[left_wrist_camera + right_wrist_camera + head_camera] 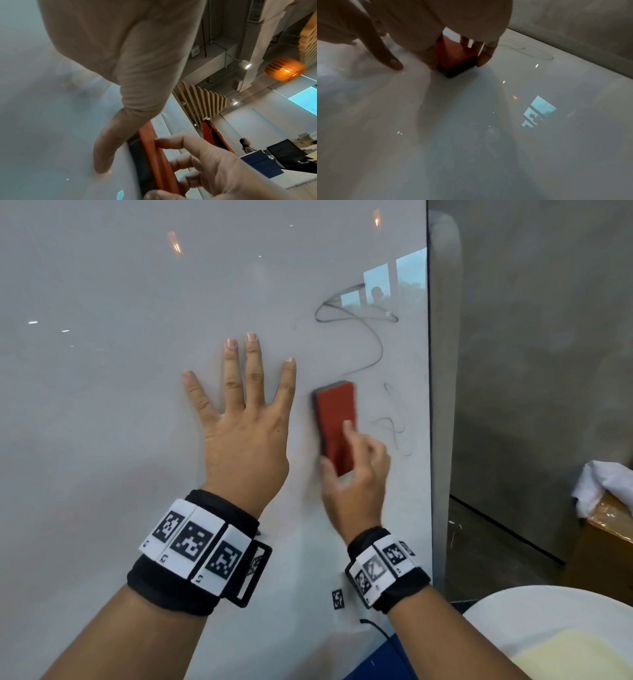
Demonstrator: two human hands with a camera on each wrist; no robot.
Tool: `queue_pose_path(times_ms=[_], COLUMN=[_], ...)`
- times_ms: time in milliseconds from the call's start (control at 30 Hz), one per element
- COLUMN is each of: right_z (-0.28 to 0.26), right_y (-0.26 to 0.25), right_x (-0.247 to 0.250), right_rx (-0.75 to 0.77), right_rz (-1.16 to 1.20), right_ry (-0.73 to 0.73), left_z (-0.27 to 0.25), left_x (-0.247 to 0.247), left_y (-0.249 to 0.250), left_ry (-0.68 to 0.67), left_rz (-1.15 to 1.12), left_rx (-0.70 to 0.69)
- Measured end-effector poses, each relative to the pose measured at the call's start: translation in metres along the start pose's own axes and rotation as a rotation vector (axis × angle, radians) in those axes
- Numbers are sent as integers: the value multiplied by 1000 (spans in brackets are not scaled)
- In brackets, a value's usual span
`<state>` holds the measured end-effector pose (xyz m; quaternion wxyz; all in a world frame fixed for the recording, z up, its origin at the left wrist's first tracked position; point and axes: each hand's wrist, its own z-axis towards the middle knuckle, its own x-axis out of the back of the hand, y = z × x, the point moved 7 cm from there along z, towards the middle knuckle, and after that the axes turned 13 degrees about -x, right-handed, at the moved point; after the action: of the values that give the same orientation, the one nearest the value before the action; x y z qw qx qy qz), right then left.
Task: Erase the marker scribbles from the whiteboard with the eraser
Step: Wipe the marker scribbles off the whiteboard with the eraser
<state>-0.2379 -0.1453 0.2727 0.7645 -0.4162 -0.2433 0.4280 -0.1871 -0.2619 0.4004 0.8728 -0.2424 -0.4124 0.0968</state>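
A red eraser [335, 419] with a dark felt base lies flat against the whiteboard [120, 285]. My right hand [352, 474] grips the eraser's lower half, thumb on its left side and fingers over the right. Black marker scribbles [356, 316] loop above the eraser, and fainter ones [394, 422] run to its right near the board's edge. My left hand [243, 419] presses flat on the board with fingers spread, just left of the eraser. In the left wrist view the eraser [154, 152] shows edge-on, and in the right wrist view the eraser [453, 56] sits under my palm.
The board's right edge [430, 405] runs vertically close to the scribbles. Beyond it are a grey wall, a cardboard box with white cloth [603, 508] and a white round surface [548, 628] at the lower right. A small marker tag [337, 599] is stuck low on the board.
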Motion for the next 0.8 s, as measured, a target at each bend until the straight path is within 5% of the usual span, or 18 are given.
queue_pose_path(times_ms=[100,267,433,633,800], right_z=[-9,-1,-4,1,-4], right_y=[-5,24,18,29,28], right_x=[-4,1,3,7,6], right_rx=[141,-185,-8,-182,11], right_rz=[-76,4,-70,-4,-106], right_ry=[-81,2,-8,95,-7], left_z=[2,7,10,11,16], left_x=[-2,-13,-20,-23,-23], left_y=[6,25,27,29,34], left_ry=[19,-39,-37,-69,-69], left_rz=[30,78,118,110,94], left_rx=[-42,-152,-187,-193,-179])
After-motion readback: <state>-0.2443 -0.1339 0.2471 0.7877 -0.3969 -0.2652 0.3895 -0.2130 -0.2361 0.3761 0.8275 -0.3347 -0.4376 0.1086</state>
